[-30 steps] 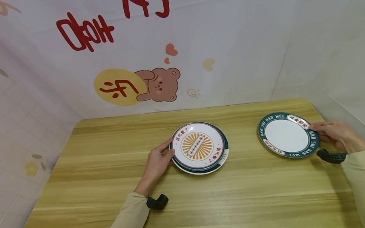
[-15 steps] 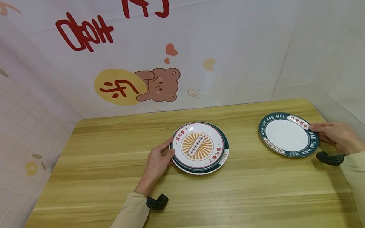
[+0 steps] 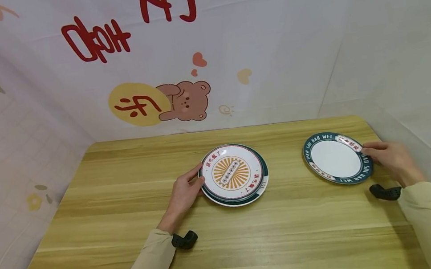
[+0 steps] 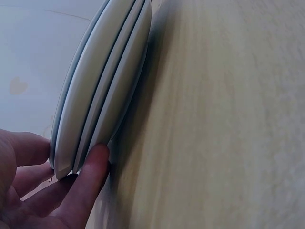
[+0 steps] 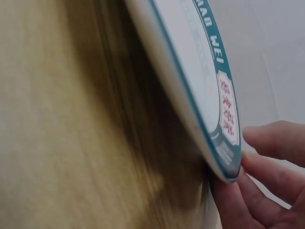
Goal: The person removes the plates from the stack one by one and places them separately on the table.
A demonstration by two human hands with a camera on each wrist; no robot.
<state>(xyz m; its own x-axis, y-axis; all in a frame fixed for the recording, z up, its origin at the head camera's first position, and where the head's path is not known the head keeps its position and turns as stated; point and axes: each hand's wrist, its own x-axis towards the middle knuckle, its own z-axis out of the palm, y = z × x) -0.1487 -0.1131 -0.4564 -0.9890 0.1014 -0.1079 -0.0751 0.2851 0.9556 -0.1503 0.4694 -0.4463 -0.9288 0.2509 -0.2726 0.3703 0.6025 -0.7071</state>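
Note:
My left hand (image 3: 181, 195) grips the left edge of a stack of plates (image 3: 234, 199) on the table. The top plate (image 3: 233, 172) is white, with an orange sunburst and red characters. In the left wrist view the stacked rims (image 4: 102, 90) stand edge-on between thumb and fingers (image 4: 93, 167). My right hand (image 3: 395, 162) holds the right rim of a single white plate (image 3: 335, 158) with a teal lettered border. In the right wrist view, fingers (image 5: 233, 200) reach beneath that plate's rim (image 5: 226, 157), and another digit lies close at its upper side.
The plates are on a wood-grain table (image 3: 285, 242), well apart from each other. A white printed cloth (image 3: 277, 46) with a bear stands behind the table, and pale cloth also borders the right side. Dark wrist devices (image 3: 185, 240) sit on both wrists.
My right hand has shifted slightly left along the plate's rim. The left hand keeps its hold on the stack, and the head view has drifted slightly.

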